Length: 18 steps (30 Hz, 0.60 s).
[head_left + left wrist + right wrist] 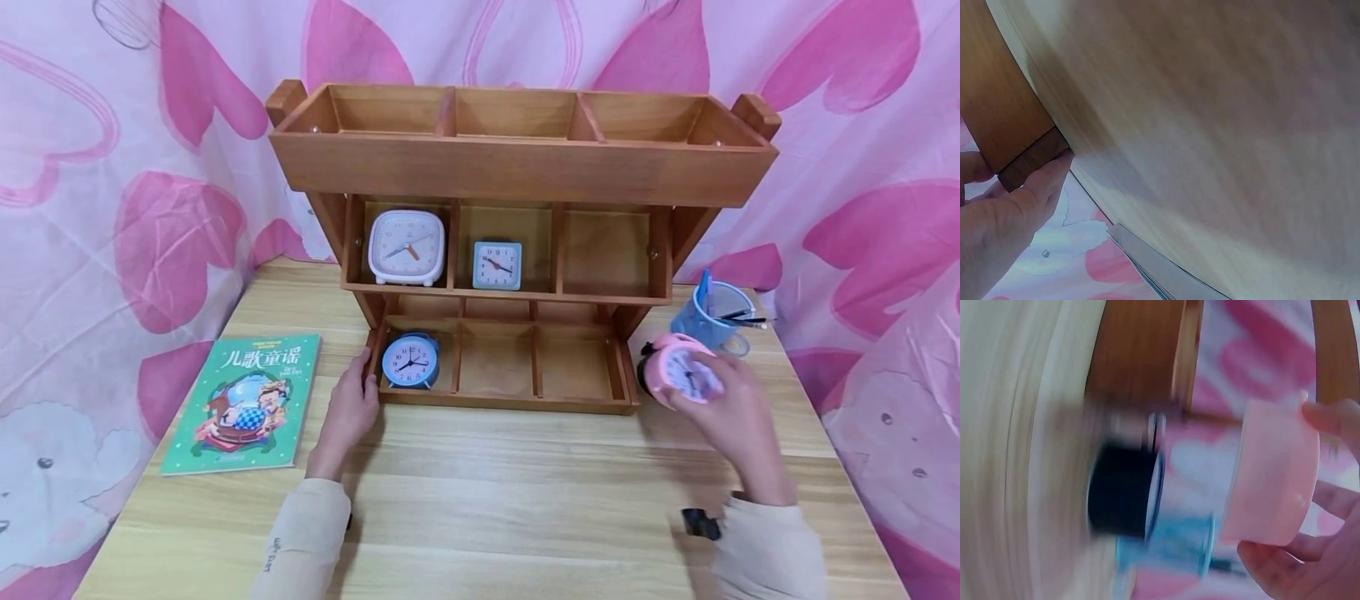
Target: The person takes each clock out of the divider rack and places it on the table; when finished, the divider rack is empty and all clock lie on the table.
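Observation:
My right hand (731, 408) holds a pink alarm clock (678, 367) off the right end of the wooden shelf. In the right wrist view, thumb and fingers grip the pink clock's rounded body (1275, 472). Close by is a black drum-shaped object (1124, 490), blurred and mostly hidden in the head view. At the lower left corner of the wooden shelf (517, 171), my left hand (352, 408) grips the side, the wooden end (1034, 159) between thumb and fingers. A blue alarm clock (410, 362) sits in the bottom left compartment.
On the middle tier stand a white clock (407, 247), left, and a small teal square clock (497, 266), centre. A green book (243, 404) lies left of the shelf. A blue pen cup (708, 317) stands behind the pink clock. Pink-patterned cloth (885, 225) hangs around the table.

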Each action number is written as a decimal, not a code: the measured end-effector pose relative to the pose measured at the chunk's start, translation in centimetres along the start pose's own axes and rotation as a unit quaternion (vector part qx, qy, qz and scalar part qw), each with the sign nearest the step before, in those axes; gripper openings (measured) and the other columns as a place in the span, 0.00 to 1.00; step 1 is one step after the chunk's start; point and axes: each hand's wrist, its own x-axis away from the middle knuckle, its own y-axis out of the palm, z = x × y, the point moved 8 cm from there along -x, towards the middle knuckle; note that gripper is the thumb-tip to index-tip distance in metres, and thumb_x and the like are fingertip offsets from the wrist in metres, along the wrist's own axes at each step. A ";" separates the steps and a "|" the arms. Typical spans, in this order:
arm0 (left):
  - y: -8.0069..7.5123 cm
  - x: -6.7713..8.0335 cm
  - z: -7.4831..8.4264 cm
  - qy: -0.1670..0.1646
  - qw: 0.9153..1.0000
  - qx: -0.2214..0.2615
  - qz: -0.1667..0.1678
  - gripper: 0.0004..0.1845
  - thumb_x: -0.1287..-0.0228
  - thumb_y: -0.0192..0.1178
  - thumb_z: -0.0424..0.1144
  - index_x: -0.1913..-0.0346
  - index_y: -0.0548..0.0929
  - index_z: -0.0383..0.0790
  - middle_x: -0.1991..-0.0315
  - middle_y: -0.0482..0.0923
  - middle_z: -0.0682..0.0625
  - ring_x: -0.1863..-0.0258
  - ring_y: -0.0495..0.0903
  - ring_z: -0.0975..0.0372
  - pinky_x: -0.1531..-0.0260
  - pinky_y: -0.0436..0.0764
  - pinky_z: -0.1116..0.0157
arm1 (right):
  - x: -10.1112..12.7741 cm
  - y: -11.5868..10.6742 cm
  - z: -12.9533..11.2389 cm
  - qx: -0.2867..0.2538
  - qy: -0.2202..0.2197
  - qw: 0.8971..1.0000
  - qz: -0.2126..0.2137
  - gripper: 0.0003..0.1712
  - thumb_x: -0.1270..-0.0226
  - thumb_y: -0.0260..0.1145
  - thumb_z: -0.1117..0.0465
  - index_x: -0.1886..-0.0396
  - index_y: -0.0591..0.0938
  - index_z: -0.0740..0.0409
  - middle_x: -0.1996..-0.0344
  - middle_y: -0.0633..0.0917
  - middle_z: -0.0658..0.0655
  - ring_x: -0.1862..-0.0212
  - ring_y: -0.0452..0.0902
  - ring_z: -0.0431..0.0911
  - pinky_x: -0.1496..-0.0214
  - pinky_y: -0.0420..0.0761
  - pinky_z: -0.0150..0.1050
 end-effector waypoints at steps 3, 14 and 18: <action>0.0 0.0 0.0 0.001 1.000 -0.002 0.003 0.28 0.24 0.39 0.35 0.24 0.50 0.36 0.29 0.57 0.32 0.32 0.61 0.43 0.35 0.64 0.44 | 0.4 -2.1 3.1 0.037 0.028 0.999 0.006 0.40 0.45 0.74 0.51 0.38 0.73 0.71 0.45 0.72 0.77 0.47 0.64 0.71 0.53 0.68 0.68; -0.1 0.0 0.1 0.001 1.000 -0.002 0.000 0.29 0.24 0.39 0.35 0.24 0.50 0.35 0.28 0.55 0.33 0.31 0.60 0.43 0.34 0.63 0.44 | -0.6 -2.2 12.0 0.077 0.104 0.990 -0.061 0.47 0.41 0.69 0.43 0.35 0.67 0.75 0.46 0.71 0.80 0.51 0.65 0.70 0.56 0.71 0.64; -0.1 0.1 0.0 -0.001 1.000 0.000 -0.002 0.29 0.24 0.39 0.35 0.24 0.50 0.35 0.28 0.56 0.32 0.31 0.60 0.43 0.34 0.64 0.44 | -0.9 -1.5 13.0 0.076 0.108 0.988 -0.082 0.48 0.41 0.69 0.42 0.37 0.67 0.77 0.47 0.71 0.80 0.51 0.66 0.70 0.55 0.72 0.65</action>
